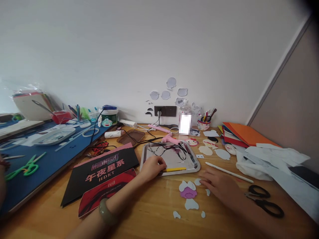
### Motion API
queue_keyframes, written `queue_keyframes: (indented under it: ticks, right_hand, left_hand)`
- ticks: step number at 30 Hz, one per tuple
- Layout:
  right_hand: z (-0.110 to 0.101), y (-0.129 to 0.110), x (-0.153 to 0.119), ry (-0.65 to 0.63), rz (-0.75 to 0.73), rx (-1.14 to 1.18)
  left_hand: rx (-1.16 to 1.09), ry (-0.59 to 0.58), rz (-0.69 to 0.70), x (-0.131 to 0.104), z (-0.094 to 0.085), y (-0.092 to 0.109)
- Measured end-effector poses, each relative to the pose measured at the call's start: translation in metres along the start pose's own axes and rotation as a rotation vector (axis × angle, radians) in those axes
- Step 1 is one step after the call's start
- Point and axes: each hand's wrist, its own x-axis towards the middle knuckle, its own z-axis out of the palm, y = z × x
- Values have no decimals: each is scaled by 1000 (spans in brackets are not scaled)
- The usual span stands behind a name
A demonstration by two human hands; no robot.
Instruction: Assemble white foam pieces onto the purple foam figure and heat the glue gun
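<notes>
My left hand [153, 166] is closed in a pinch over the front left rim of a metal tray [193, 159]. What its fingertips hold, if anything, is hidden. Just below them a slim yellow stick [174, 169] lies along the tray's front edge. My right hand [215, 182] is low over the table, fingertips closed at the edge of a small white paper cutout [197, 182]. To its left sits a purple paper cutout [188, 192] with white rounded pieces [184, 186] against its top. A larger white piece [191, 204] touches below, with several small scraps around.
Black-handled scissors [267, 205] and a white pen [229, 172] lie at right, near crumpled white paper [251, 166] and coloured sheets [249, 132]. A pink glue gun [170, 138] with cables is behind the tray. Black and red boxes [102, 176] stand left. Green scissors [27, 169] rest on a blue mat.
</notes>
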Motion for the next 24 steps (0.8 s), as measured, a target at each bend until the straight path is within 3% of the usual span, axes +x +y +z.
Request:
queue_keyframes:
  ticks: [9, 15, 24]
  right_hand:
    - [1, 0, 3, -110, 126, 162]
    - [4, 2, 4, -63, 151, 312]
    - [5, -1, 3, -10, 215, 353]
  left_hand:
    - [32, 23, -15, 1, 0, -3]
    - [48, 28, -18, 0, -2, -1]
    - [97, 52, -31, -1, -2, 3]
